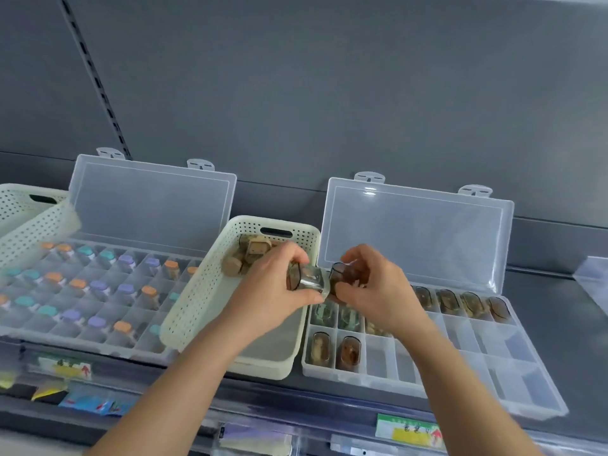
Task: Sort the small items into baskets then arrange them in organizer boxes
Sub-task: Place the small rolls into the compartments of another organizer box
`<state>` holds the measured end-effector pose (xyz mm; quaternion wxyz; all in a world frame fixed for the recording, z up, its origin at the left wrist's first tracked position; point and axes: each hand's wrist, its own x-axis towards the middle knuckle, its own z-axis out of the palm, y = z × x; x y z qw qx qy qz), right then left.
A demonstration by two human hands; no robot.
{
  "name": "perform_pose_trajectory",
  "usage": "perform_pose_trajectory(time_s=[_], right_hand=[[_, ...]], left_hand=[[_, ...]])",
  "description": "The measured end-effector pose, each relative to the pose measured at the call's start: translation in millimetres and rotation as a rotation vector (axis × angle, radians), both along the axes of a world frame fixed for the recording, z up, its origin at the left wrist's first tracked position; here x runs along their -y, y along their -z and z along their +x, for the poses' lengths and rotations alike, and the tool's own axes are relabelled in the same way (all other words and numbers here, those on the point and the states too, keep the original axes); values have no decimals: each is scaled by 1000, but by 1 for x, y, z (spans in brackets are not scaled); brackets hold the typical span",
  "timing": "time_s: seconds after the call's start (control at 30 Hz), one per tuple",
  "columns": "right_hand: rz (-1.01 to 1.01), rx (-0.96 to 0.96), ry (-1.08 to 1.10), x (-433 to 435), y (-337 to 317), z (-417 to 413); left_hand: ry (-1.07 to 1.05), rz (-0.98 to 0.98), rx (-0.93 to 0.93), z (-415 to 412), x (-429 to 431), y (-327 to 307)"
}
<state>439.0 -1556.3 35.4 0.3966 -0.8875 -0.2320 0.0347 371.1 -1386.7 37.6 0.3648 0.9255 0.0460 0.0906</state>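
Note:
My left hand (pixel 276 284) grips a small clear jar (pixel 307 278) lying sideways, and my right hand (pixel 371 284) grips a brown-tinted jar (pixel 340 274) touching it end to end. Both hands hover between the cream perforated basket (pixel 197 301), which holds several cork-topped jars (pixel 253 253), and the right clear organizer box (pixel 513 353). That box has similar jars in its back row and its front-left cells. The left organizer box (pixel 85 291) holds several vials with orange, teal and purple caps.
Both organizer lids (pixel 151 205) stand open against the grey back wall. Another cream basket (pixel 29 215) sits tilted at far left over the left box. Price labels (pixel 408 429) run along the shelf's front edge. Bare grey shelf lies right of the right box.

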Motion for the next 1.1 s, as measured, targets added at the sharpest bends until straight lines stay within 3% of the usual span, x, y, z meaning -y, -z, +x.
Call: perform_pose_trajectory(time_s=[0.47, 0.6, 1.1], right_hand=[[-351, 76, 28, 99, 15, -29], [-407, 103, 28, 106, 20, -35], [-549, 48, -49, 106, 38, -32]], left_hand=[[381, 210, -105, -7, 87, 18], [367, 318, -100, -8, 97, 23], [391, 422, -221, 0, 101, 41]])
